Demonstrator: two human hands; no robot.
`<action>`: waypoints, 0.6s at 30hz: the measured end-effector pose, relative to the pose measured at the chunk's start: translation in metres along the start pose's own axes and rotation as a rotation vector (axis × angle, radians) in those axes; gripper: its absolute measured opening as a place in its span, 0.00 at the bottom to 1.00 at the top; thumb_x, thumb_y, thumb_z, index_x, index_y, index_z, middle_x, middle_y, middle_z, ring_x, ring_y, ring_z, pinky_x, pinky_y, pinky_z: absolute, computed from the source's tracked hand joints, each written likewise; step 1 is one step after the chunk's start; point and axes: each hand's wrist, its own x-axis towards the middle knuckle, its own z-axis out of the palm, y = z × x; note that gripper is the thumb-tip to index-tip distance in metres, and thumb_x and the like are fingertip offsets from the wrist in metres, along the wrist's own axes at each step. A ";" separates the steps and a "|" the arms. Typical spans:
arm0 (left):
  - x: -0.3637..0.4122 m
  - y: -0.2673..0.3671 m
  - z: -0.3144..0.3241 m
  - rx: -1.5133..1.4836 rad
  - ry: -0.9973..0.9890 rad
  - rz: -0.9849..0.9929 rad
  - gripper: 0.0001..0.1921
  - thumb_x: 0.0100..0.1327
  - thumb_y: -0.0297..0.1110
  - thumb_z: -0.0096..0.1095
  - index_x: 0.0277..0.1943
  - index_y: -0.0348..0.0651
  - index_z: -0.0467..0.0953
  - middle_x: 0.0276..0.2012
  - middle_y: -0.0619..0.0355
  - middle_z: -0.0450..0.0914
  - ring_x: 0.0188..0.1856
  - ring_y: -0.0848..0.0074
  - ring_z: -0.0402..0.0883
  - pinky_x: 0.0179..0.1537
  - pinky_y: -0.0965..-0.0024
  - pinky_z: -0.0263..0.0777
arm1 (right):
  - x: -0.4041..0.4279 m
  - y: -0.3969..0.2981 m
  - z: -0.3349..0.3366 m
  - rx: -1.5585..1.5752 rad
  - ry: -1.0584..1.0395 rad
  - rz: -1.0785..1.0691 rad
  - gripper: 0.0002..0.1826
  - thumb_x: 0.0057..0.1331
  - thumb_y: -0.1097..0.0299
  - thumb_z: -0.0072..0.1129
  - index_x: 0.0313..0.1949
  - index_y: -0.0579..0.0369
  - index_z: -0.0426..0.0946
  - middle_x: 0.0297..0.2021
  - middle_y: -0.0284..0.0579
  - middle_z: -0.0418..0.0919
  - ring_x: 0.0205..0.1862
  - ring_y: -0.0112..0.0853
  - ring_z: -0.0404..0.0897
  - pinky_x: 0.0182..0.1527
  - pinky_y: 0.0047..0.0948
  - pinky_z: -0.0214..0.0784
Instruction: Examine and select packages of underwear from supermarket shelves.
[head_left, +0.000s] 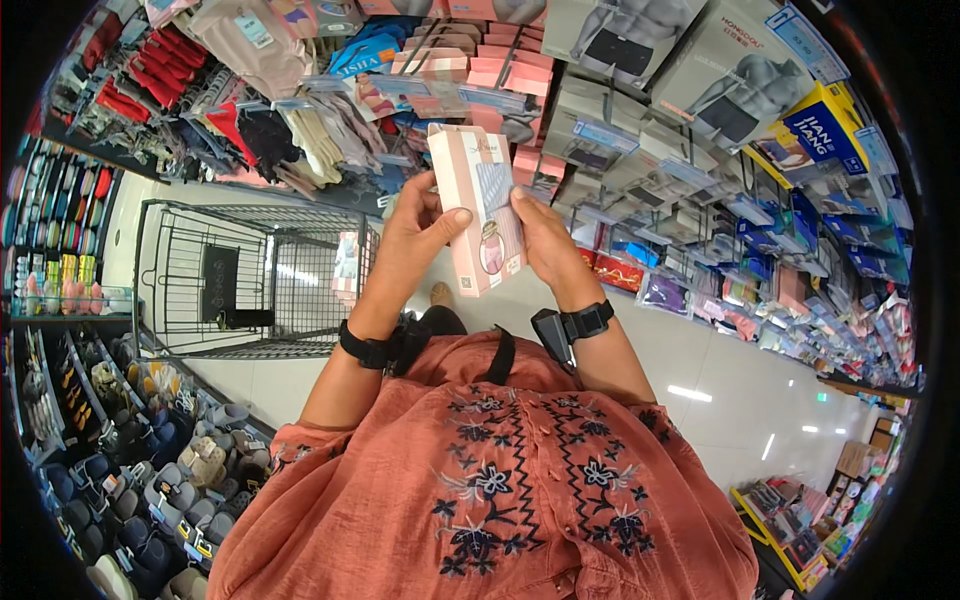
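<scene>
A pink-and-white cardboard underwear box (487, 210) is held up before me, its printed front turned towards me. My left hand (427, 225) grips its left side, with the thumb on the narrow side panel. On the opposite edge, my right hand (546, 236) holds the box with the thumb near the front's upper right. The fingers behind the box are partly hidden. Just beyond the box hang pink underwear boxes (508, 90) on hooks of the display rack.
To my left stands a wire shopping cart (251, 281) with a pink striped box (346, 262) at its far end. Grey boxed men's underwear (600, 127) fills the rack at front right. Slippers (202, 461) crowd a display at lower left. Tiled floor (675, 360) extends right.
</scene>
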 end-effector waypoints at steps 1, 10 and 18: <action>-0.001 -0.002 0.000 0.009 0.000 -0.006 0.31 0.68 0.42 0.67 0.67 0.36 0.64 0.46 0.57 0.78 0.48 0.77 0.76 0.50 0.72 0.72 | 0.000 0.001 0.000 0.000 0.003 0.003 0.25 0.79 0.54 0.45 0.61 0.64 0.71 0.53 0.45 0.78 0.52 0.29 0.79 0.54 0.29 0.75; -0.017 -0.003 0.001 0.012 0.055 -0.011 0.27 0.70 0.40 0.64 0.65 0.35 0.66 0.46 0.58 0.78 0.46 0.78 0.76 0.48 0.73 0.71 | -0.013 0.012 -0.009 -0.010 -0.055 -0.033 0.26 0.78 0.53 0.46 0.63 0.64 0.69 0.55 0.44 0.77 0.55 0.29 0.76 0.57 0.28 0.71; -0.032 -0.027 -0.001 0.002 0.117 -0.125 0.23 0.74 0.37 0.57 0.67 0.37 0.69 0.52 0.60 0.79 0.48 0.81 0.77 0.49 0.76 0.71 | -0.045 0.011 -0.020 -0.219 0.042 -0.066 0.21 0.74 0.55 0.56 0.58 0.57 0.75 0.46 0.33 0.79 0.47 0.21 0.75 0.52 0.23 0.68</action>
